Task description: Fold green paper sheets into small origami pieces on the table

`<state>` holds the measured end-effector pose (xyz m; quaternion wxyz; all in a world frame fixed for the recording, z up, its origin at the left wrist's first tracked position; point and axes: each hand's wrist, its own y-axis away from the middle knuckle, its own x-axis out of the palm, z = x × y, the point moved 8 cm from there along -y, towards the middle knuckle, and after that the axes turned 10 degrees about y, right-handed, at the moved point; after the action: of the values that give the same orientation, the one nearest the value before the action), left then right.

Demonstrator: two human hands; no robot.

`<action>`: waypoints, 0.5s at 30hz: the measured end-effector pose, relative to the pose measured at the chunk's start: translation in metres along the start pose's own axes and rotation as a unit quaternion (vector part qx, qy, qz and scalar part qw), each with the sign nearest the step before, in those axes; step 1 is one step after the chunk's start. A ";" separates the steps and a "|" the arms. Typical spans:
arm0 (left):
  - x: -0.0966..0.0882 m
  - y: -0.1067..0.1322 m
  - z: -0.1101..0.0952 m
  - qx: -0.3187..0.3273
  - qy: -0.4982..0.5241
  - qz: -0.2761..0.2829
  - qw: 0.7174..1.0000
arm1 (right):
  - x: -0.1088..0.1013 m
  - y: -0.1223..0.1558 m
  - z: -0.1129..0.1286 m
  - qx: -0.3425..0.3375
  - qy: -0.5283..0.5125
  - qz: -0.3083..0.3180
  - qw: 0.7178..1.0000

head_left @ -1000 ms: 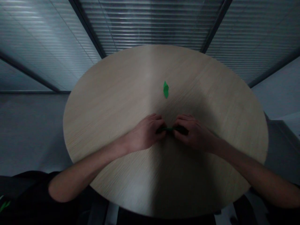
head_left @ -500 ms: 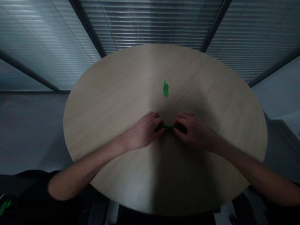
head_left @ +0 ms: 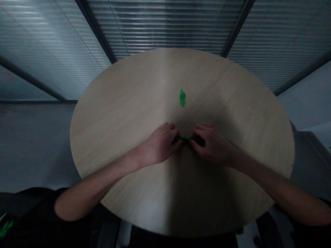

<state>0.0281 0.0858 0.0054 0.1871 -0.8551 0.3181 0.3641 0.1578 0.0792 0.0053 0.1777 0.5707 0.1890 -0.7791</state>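
My left hand (head_left: 167, 143) and my right hand (head_left: 208, 143) face each other over the table. Both are closed, thumbs and fingers pinching opposite ends of a thin green strip of folded paper (head_left: 186, 138). Only its middle shows, edge-on, in the narrow gap between the hands; the fingers cover its ends. Beyond the hands, a small bright green folded paper piece (head_left: 182, 97) with pointed ends lies on the wood, touched by neither hand.
The round, light wooden table (head_left: 124, 100) fills the middle of the view. Behind it stand glass panels with blinds (head_left: 165, 27) and dark frames. A shadow falls over the table's near right part.
Both hands keep their pinch on the green paper strip with barely any movement. The paper piece beyond them stays where it was.
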 end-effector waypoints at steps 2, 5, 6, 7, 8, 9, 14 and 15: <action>0.000 0.000 0.001 -0.008 -0.007 0.000 1.000 | 0.000 -0.001 0.001 0.004 0.002 0.002 1.000; 0.001 0.000 0.001 -0.010 -0.007 0.007 1.000 | 0.000 -0.001 0.001 -0.003 0.001 0.004 1.000; 0.000 0.000 0.000 -0.008 -0.003 0.011 1.000 | 0.001 0.000 0.001 -0.008 0.000 0.002 1.000; 0.000 0.000 -0.001 -0.003 0.003 0.012 1.000 | 0.001 0.001 0.000 -0.014 -0.002 0.000 1.000; -0.001 0.001 -0.002 0.002 0.010 0.013 1.000 | 0.001 0.002 0.000 -0.020 -0.006 -0.005 1.000; -0.002 0.001 -0.003 0.009 0.017 0.013 1.000 | 0.001 0.003 -0.001 -0.027 -0.010 -0.012 1.000; -0.003 0.004 -0.010 0.044 0.034 0.011 0.998 | 0.000 0.008 0.000 -0.056 -0.035 -0.030 0.997; -0.003 0.004 -0.011 0.048 0.031 0.012 0.998 | 0.000 0.008 0.000 -0.059 -0.035 -0.028 0.997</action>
<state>0.0295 0.0783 0.0142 0.2135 -0.8522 0.3509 0.3240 0.1613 0.0720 0.0044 0.1963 0.5262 0.2442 -0.7905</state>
